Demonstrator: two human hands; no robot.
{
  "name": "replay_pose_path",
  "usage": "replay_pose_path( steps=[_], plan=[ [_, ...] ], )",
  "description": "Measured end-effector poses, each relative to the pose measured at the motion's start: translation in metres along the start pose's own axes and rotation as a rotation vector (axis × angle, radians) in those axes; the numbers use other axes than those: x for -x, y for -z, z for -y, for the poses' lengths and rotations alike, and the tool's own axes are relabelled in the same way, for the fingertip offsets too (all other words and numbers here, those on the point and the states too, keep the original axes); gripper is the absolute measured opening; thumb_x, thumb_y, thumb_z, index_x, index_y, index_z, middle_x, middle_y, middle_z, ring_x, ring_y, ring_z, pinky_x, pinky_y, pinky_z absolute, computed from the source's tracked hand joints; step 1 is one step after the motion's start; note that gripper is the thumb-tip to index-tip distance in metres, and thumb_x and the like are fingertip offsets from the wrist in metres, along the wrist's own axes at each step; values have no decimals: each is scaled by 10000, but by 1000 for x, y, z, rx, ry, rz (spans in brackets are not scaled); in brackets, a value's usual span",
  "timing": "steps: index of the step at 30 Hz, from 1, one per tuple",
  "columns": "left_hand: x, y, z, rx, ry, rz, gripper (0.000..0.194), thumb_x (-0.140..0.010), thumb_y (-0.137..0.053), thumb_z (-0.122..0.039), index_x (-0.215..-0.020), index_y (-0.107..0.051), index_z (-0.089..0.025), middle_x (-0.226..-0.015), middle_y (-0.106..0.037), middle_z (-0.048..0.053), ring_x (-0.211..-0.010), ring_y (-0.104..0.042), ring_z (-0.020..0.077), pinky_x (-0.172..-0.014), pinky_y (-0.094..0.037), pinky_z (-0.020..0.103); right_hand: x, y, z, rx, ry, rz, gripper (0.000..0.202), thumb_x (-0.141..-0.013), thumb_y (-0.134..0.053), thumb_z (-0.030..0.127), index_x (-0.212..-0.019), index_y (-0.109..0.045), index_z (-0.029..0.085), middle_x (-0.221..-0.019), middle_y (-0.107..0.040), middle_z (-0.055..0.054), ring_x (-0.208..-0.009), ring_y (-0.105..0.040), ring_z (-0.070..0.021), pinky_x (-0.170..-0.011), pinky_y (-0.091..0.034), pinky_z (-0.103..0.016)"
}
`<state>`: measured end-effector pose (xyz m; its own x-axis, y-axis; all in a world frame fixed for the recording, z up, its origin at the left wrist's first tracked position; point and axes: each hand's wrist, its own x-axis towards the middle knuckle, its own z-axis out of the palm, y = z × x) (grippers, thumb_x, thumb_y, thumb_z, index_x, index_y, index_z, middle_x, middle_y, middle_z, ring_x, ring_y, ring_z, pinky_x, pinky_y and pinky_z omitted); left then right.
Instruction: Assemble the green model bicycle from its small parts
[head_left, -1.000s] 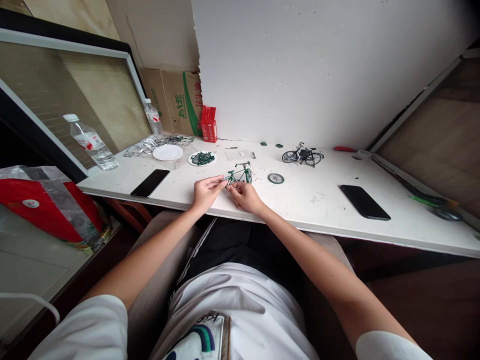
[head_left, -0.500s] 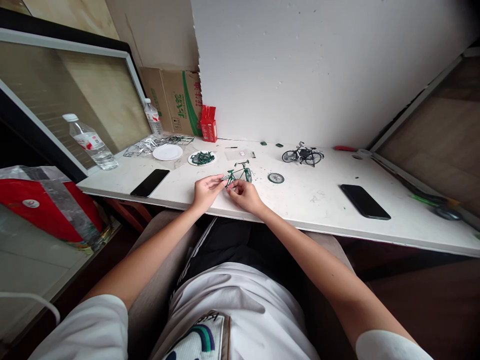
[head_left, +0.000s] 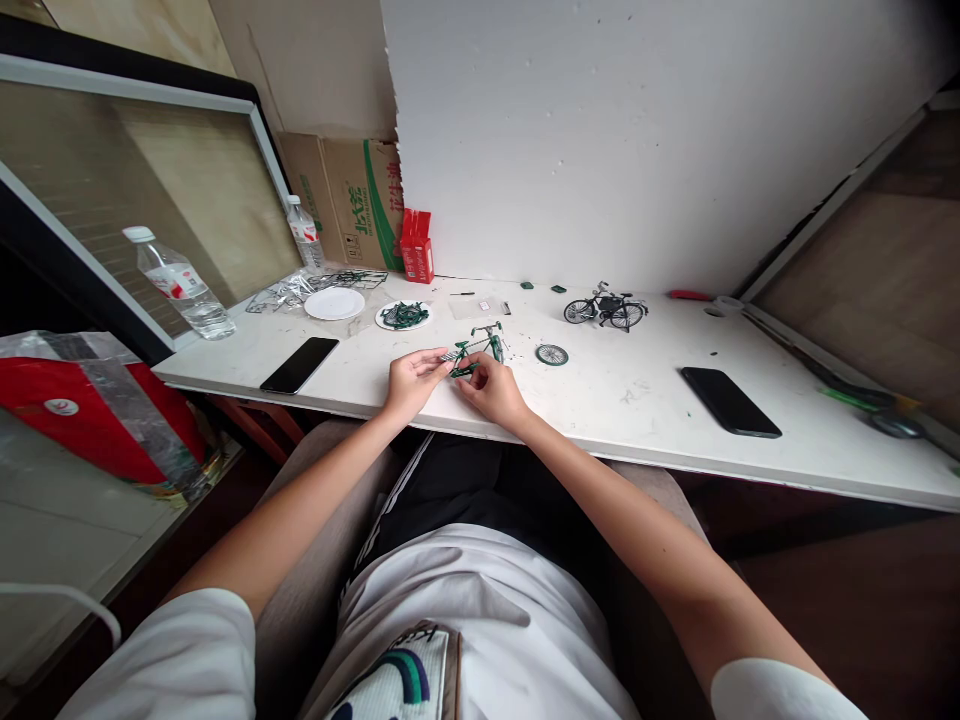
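A small green model bicycle stands upright between my hands near the table's front edge. My left hand is closed on its rear end, where a light grey rack-like piece shows at the fingertips. Low on the frame, my right hand pinches at the model, beside a dark green part near the pedals; exactly what those fingers grip is hidden. A loose spoked wheel with a green rim lies flat to the right. Dark green parts are heaped on a small white plate behind my left hand.
A finished-looking black model bicycle stands at the back right. Phones lie at the left and right. A white plate, a red box and a water bottle occupy the left side. Tiny scraps dot the tabletop.
My right fingers have shifted slightly at the lower frame, and more of the dark green part there now shows. The left hand keeps its hold; the bicycle has barely moved.
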<state>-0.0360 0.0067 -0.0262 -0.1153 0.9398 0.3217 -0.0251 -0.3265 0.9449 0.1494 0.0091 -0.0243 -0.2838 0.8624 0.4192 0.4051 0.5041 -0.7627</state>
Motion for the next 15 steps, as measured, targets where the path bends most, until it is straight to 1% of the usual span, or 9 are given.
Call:
replay_pose_path(
  steps=[2, 5, 6, 8, 10, 11, 15],
  plan=[
    [0, 1, 1, 6, 5, 6, 544, -694, -931, -423, -1117, -785, -113, -1219, -783, 200, -1088, -769, 307, -1054, -586, 485, 1, 1, 4, 63, 24, 8, 278, -910, -642, 301, -1172, -687, 220, -666, -626, 30, -601, -575, -164, -639, -438, -278],
    [-1, 1, 2, 16, 7, 15, 552, -691, -934, -420, -1125, -786, -114, -1208, -785, 201, -1082, -772, 314, -1051, -588, 496, 3, 3, 9, 228, 67, 25, 303, -961, -596, 270, -1234, -723, 232, -723, -695, -3, -627, -604, -173, -655, -434, -283],
    [-1, 2, 2, 17, 8, 18, 552, -690, -934, -419, -1125, -786, -113, -1199, -788, 200, -1074, -774, 315, -1048, -589, 500, 3, 3, 10, 291, 80, 30, 310, -976, -586, 262, -1250, -729, 236, -773, -730, -20, -655, -626, -181, -665, -435, -286],
    [-1, 1, 2, 14, 8, 22, 545, -691, -934, -418, -1120, -789, -115, -1188, -791, 197, -1060, -777, 312, -1046, -591, 501, 4, 5, 12, 416, 103, 41, 316, -998, -575, 247, -1274, -729, 247, -938, -790, -57, -755, -680, -205, -682, -435, -290],
    [0, 1, 1, 4, 4, 30, 534, -691, -932, -417, -1114, -792, -121, -1178, -796, 189, -1047, -779, 305, -1048, -591, 496, 3, 8, 13, 526, 125, 60, 310, -1023, -555, 239, -1281, -726, 254, -1103, -797, -82, -860, -713, -228, -685, -428, -291],
    [1, 0, 1, 0, 1, 36, 530, -692, -930, -414, -1114, -793, -124, -1172, -798, 186, -1042, -778, 301, -1048, -591, 492, 3, 10, 14, 574, 136, 75, 303, -1042, -534, 243, -1276, -726, 252, -1140, -792, -90, -891, -719, -235, -680, -422, -291],
    [3, -2, 0, -9, -18, 53, 516, -695, -921, -388, -1121, -791, -130, -1153, -802, 177, -1021, -774, 280, -1039, -593, 477, -1, 20, 19, 703, 199, 148, 318, -1105, -460, 310, -1247, -733, 227, -1094, -782, -122, -961, -716, -256, -676, -406, -296]
  ],
)
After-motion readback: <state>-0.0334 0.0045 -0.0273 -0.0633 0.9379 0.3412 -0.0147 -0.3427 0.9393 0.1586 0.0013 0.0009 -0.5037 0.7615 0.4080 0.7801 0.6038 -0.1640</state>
